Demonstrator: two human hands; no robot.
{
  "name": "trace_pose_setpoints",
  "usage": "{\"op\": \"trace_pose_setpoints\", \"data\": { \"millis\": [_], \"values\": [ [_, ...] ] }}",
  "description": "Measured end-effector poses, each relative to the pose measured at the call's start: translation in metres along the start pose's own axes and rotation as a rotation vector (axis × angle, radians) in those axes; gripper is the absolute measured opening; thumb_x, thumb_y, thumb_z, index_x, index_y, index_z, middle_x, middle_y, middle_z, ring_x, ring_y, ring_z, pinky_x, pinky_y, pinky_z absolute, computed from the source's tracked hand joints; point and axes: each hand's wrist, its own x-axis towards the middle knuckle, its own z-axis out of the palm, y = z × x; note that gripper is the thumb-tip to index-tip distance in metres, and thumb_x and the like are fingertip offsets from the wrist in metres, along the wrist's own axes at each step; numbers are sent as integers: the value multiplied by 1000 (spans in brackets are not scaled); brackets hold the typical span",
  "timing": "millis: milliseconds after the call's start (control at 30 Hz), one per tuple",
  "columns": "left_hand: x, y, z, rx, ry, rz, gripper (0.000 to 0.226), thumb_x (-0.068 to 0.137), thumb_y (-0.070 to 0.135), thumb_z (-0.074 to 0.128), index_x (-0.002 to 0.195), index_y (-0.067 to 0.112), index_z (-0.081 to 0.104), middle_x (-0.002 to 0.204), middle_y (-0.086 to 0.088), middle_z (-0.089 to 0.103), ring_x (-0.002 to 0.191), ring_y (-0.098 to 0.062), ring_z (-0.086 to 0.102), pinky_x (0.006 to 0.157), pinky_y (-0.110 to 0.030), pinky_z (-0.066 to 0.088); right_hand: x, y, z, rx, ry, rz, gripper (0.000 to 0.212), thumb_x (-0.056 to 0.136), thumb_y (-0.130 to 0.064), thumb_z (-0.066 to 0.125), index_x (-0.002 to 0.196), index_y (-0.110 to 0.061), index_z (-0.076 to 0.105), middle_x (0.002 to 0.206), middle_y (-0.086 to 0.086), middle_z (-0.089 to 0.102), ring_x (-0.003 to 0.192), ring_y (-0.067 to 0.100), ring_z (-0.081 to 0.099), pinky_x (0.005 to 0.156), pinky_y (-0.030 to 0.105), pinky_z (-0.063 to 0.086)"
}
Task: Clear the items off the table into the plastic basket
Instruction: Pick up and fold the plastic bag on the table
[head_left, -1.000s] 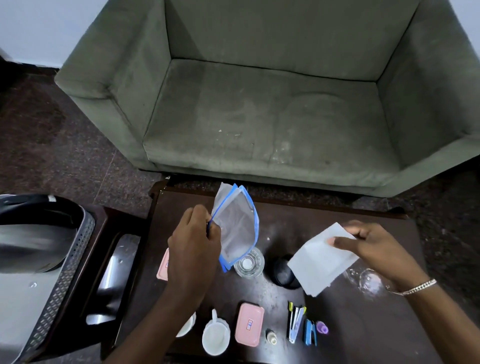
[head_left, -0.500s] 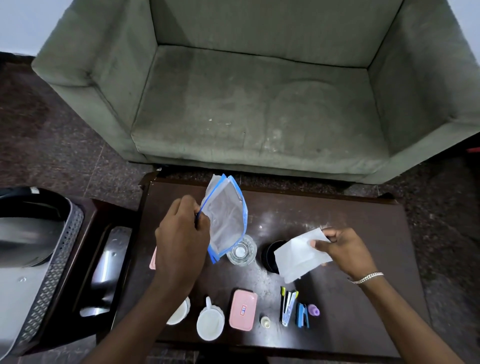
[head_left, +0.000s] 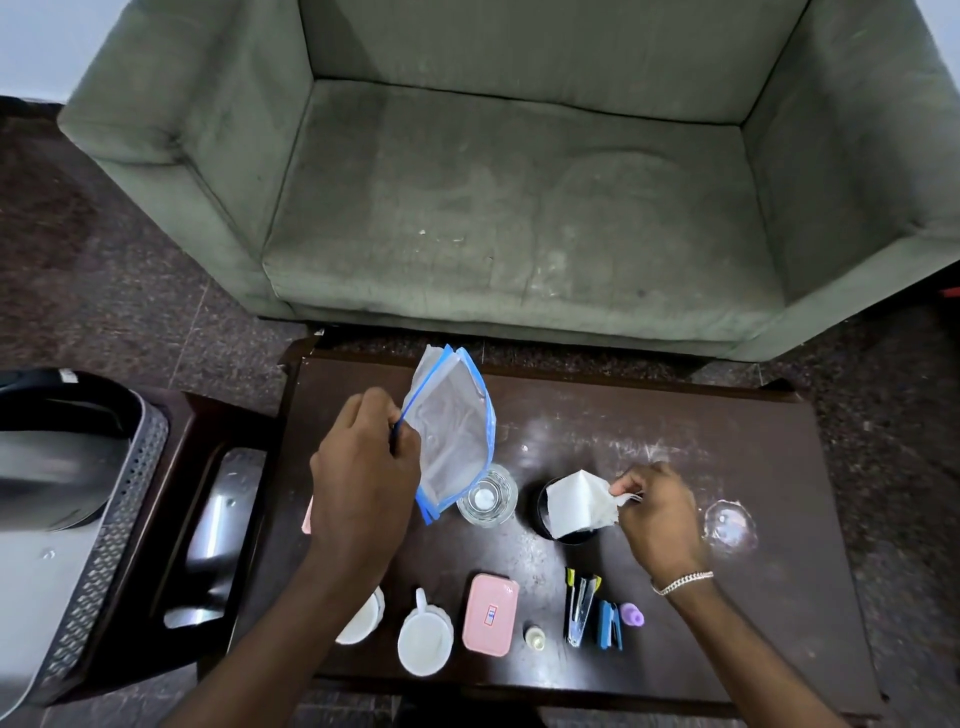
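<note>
Head view: left hand (head_left: 363, 478) pinches the edge of a blue-rimmed zip bag (head_left: 451, 441), holding it up above the dark table (head_left: 675, 415), while the right hand (head_left: 657, 512) grips a crumpled white tissue (head_left: 576, 501) just over a black cup (head_left: 545, 514). Plastic basket (head_left: 104, 525) sits off to the left, well apart. Cups, a pink box (head_left: 491, 613) and small clips wait along the near edge. Best bet, I'd say: carry both across low, clear of the glass (head_left: 487, 496), and drop them in
</note>
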Motion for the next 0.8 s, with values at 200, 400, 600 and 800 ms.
{"op": "trace_pose_setpoints", "data": {
  "millis": [200, 400, 600, 800],
  "values": [
    [0, -1, 0, 2, -2, -8, 27, 87, 3, 66, 78, 18, 45, 80, 7, 54, 64, -24, 52, 60, -38, 44, -10, 4, 15, 4, 35, -16, 29, 71, 19, 64, 78, -8, 71, 94, 9, 56, 79, 30, 61, 70, 27, 40],
    [0, -2, 1, 3, -5, -7, 25, 86, 2, 67, 78, 16, 48, 80, 6, 55, 65, -23, 52, 61, -35, 40, -11, 5, 26, -157, -82, 57, 59, 69, -47, 85, 114, -25, 52, 109, 1, 45, 96, 26, 56, 83, 39, 52],
    [-2, -2, 2, 6, -9, -21, 27, 86, 2, 67, 77, 17, 46, 79, 7, 53, 64, -21, 50, 61, -33, 35, -14, 1, 41, -464, -5, 34, 98, 60, -65, 83, 134, -31, 30, 119, 5, 45, 112, 34, 53, 82, 55, 50],
    [-2, -2, 3, 15, -21, -17, 26, 87, 2, 67, 78, 16, 47, 79, 6, 54, 64, -22, 50, 60, -34, 36, -13, 5, 54, -573, -16, -26, 95, 72, -51, 83, 143, -28, 25, 119, 7, 42, 109, 33, 53, 82, 54, 50]
  ]
}}
